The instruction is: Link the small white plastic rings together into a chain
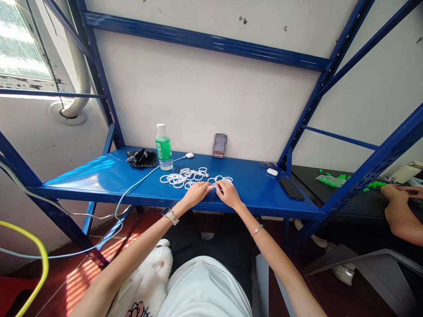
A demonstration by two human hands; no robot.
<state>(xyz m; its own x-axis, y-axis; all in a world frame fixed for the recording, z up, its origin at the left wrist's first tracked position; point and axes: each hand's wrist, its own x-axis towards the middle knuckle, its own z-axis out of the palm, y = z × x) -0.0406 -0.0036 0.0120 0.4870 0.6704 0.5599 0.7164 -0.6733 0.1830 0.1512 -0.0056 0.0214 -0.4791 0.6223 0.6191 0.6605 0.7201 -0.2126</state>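
Note:
Close together over the front part of the blue shelf table [132,187], my left hand [197,194] and my right hand [228,194] pinch a small white piece [213,186] between their fingertips. It looks like one of the white rings, though the fingers cover most of it. Just beyond my left hand lies a loose pile of thin white rings [178,178]. A smaller group of white rings [216,178] lies directly behind my fingertips, partly hidden by my right hand.
A green-labelled bottle [164,149], a black plastic bag [141,158] and a white cable plug [189,155] stand or lie behind the rings. A propped phone [220,145], glasses [269,164], a white case [272,172] and a black phone [291,188] are rightward. Another person's hands [398,191] work at the far right.

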